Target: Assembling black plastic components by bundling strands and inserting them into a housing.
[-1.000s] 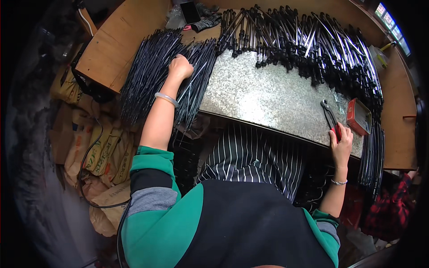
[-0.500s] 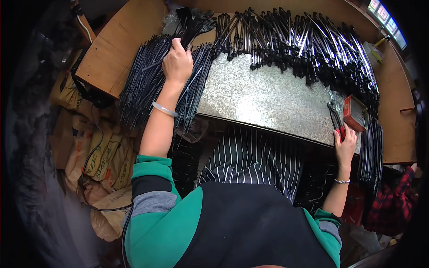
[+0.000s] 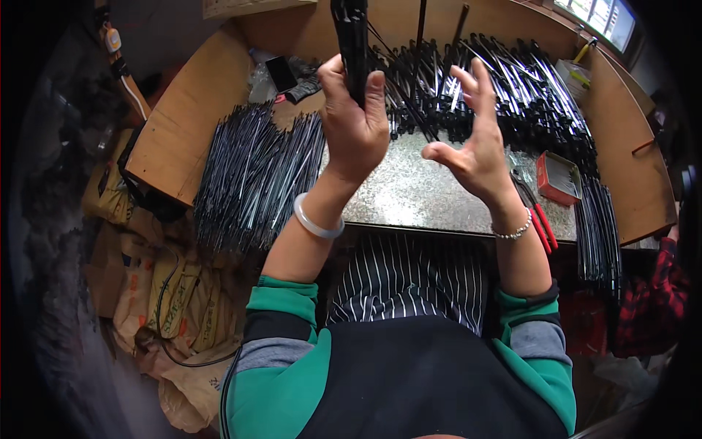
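Note:
Raised over the table, my left hand (image 3: 355,139) is closed around an upright bundle of thin black rods (image 3: 352,44); its top runs out of view. My right hand (image 3: 475,150) is lifted to the right of it, thumb and fingers spread, holding nothing. A few dark rods (image 3: 420,55) stick up between the hands; I cannot tell whether they belong to the bundle. Pliers with red handles (image 3: 542,223) lie at the table's right front edge, partly behind my right wrist. Beside them sits an open red box (image 3: 559,180) with small pale pieces inside, too small to name.
Many thin black rods (image 3: 256,175) are spread at the table's left, their ends past the front edge. Rods with black fittings (image 3: 512,80) pile along the back and right. Wooden boards (image 3: 183,110) wall the table. A phone (image 3: 281,74) lies back left; sacks (image 3: 175,285) stand below.
My left hand has come up and right from the left pile, with the bundle in it. The right hand has let go of the pliers and risen to the left, opening.

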Action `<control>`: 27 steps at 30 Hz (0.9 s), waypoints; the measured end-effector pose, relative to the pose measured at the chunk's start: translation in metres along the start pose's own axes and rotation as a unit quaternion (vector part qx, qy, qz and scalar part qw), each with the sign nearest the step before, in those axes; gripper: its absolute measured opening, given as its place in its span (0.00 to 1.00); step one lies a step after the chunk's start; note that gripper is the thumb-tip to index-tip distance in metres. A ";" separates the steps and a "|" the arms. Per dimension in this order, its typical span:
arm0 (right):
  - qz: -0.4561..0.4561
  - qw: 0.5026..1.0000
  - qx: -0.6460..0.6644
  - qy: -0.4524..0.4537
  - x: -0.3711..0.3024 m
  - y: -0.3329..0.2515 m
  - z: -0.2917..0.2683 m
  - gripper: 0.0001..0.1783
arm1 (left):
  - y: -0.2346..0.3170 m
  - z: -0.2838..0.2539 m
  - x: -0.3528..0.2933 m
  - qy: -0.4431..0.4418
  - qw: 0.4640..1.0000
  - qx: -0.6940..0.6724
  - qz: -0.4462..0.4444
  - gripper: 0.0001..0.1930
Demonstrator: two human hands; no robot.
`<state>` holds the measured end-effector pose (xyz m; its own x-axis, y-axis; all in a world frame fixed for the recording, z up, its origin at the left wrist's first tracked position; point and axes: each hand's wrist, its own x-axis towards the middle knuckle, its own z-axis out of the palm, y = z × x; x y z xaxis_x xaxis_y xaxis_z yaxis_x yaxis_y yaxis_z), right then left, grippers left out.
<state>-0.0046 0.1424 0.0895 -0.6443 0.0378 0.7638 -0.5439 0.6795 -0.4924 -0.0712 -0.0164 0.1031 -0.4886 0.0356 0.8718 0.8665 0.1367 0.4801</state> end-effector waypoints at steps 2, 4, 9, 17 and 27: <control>0.016 0.982 0.180 -0.048 0.007 -0.010 0.014 0.66 | 0.002 0.018 -0.020 -0.010 0.999 -0.039 -0.028 0.15; 0.042 0.943 0.329 -0.011 -0.006 -0.010 0.036 0.58 | -0.003 0.039 -0.050 -0.023 0.988 -0.146 -0.047 0.15; 0.128 0.938 0.320 0.023 -0.034 0.002 0.044 0.15 | -0.021 0.045 -0.117 -0.145 0.988 0.026 0.036 0.22; 0.155 0.908 0.387 0.047 -0.020 -0.026 0.021 0.09 | -0.019 0.040 -0.180 -0.181 0.962 -0.070 -0.193 0.19; 0.363 0.882 0.300 -0.014 -0.049 0.004 0.012 0.24 | 0.034 -0.022 -0.214 -0.368 0.689 -0.328 -0.532 0.12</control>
<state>0.0186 0.1344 0.0451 -0.9481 0.2807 0.1493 -0.1632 -0.0265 -0.9862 0.0656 -0.0416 -0.0649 -0.5937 0.7851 -0.1763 -0.2792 0.0045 0.9602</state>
